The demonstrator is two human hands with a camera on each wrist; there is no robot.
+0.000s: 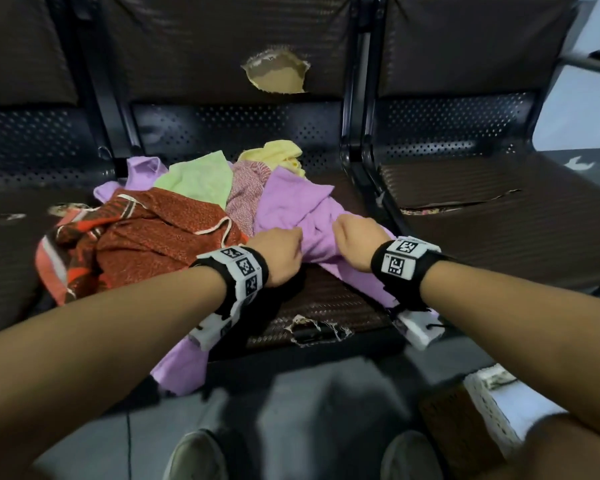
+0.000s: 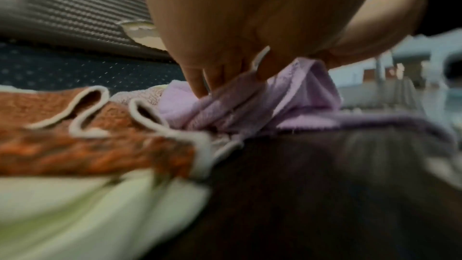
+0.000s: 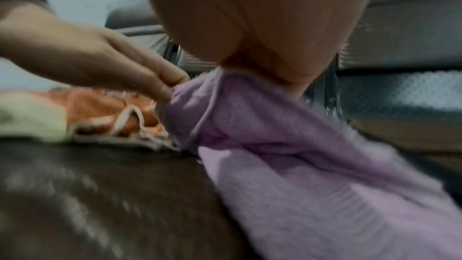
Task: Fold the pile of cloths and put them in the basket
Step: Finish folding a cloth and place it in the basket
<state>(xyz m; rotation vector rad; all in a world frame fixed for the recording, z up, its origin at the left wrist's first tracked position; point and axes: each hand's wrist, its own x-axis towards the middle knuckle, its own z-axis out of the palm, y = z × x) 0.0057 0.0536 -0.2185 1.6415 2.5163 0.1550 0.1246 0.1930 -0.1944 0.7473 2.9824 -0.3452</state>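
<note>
A pile of cloths lies on the dark seat (image 1: 326, 299): a red patterned cloth (image 1: 146, 237), a light green cloth (image 1: 198, 181), a yellow cloth (image 1: 278, 154), a pink patterned cloth (image 1: 246, 192) and a purple cloth (image 1: 291, 202). My left hand (image 1: 281, 251) and right hand (image 1: 354, 240) both grip the purple cloth close together near its middle. In the left wrist view my left hand (image 2: 225, 78) pinches the bunched purple cloth (image 2: 237, 106). My right hand (image 3: 262, 70) holds a fold of the purple cloth (image 3: 287, 155), which hangs toward the seat's front. The basket (image 1: 492, 407) stands on the floor at lower right.
The seat is one of a row of dark chairs with perforated metal backs (image 1: 236, 133). Its backrest has a torn hole (image 1: 278, 74) and its front edge a tear (image 1: 312, 330). My shoes (image 1: 194, 455) stand on the grey floor below. Another purple cloth end (image 1: 184, 368) hangs off the front.
</note>
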